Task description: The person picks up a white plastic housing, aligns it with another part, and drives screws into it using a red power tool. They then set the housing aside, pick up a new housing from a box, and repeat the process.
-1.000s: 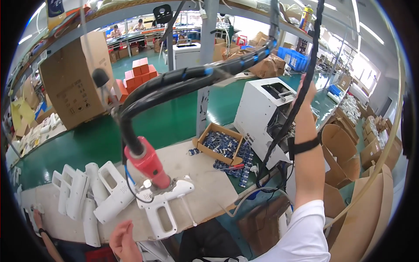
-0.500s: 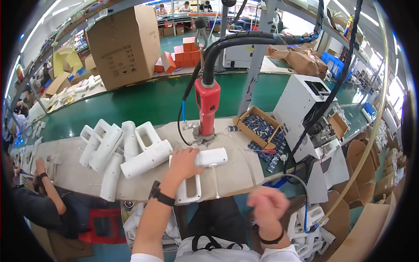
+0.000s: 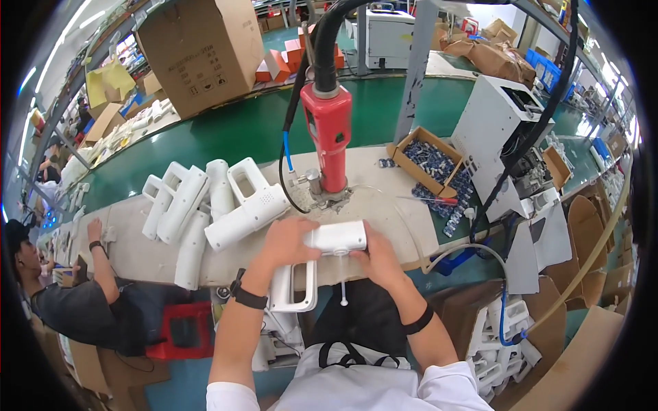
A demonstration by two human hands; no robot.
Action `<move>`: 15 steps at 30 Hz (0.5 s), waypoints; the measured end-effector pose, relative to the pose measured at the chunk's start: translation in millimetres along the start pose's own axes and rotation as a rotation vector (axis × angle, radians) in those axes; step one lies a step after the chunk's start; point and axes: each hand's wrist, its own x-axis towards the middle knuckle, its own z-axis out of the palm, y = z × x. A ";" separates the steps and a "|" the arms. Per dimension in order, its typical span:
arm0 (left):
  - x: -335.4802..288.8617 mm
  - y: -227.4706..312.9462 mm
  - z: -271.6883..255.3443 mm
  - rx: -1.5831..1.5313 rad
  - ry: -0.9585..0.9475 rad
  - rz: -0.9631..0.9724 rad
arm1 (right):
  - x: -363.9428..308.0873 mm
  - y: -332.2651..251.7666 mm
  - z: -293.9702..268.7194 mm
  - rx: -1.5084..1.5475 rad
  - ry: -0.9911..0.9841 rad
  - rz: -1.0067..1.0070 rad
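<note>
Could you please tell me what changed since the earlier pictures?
The right hand, first raised at upper right, now grips the right end of the white housing; the left hand, first off it, holds its left part. The housing juts further past the table. The red tool and cardboard parts box stay put.

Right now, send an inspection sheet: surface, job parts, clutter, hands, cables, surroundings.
Surface: beige bench, grey patch around upright red tool.
Job parts: white housing at front edge, thin rod pointing toward the person; more housings at left.
Clutter: open box of small blue parts, others loose beside it; red-handled screwdriver.
Hands: left hand and right hand both hold white housing.
Cables: black hose, blue tube at red tool; black cable before white machine.
Surroundings: co-worker left; green surface, large carton beyond.
</note>
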 end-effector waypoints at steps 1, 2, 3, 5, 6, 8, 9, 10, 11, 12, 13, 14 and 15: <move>1.1 5.1 -6.2 0.000 -0.006 -0.010 | 2.4 -4.2 -0.5 0.006 0.012 0.093; 1.3 12.2 -14.2 -0.007 -0.023 -0.052 | 2.8 -6.5 1.2 0.011 0.022 0.185; 1.7 19.1 -22.7 -0.014 -0.037 -0.090 | 2.1 -4.1 3.6 0.017 0.018 0.185; 1.1 22.7 -32.8 0.050 -0.042 -0.028 | 0.5 3.6 7.9 -0.087 0.141 0.061; -1.4 23.7 -37.1 0.115 -0.044 0.037 | 0.3 1.7 8.7 -0.077 0.134 0.055; -16.1 15.7 -53.1 0.056 -0.028 0.027 | -0.4 -4.2 9.3 -0.101 0.150 0.091; -24.7 11.9 -62.8 -0.011 -0.016 0.039 | -1.1 -3.2 9.3 -0.097 0.147 0.087; -34.5 8.3 -70.8 -0.010 -0.017 0.039 | -1.5 0.1 9.7 -0.105 0.163 0.082; -48.8 4.9 -77.7 -0.135 0.064 -0.010 | -1.9 3.2 9.1 -0.114 0.180 0.076; -65.2 1.0 -85.8 -0.255 0.150 -0.059 | -0.6 3.2 8.6 -0.110 0.183 0.070; -83.5 -1.9 -94.4 -0.244 0.160 -0.062 | 2.0 1.1 7.7 -0.126 0.170 0.061; -102.1 -5.7 -98.1 -0.344 0.254 -0.134 | 3.5 0.1 6.6 -0.147 0.156 0.057; -120.7 -7.8 -99.8 -0.442 0.352 -0.207 | 6.5 -4.1 4.0 -0.142 0.156 0.045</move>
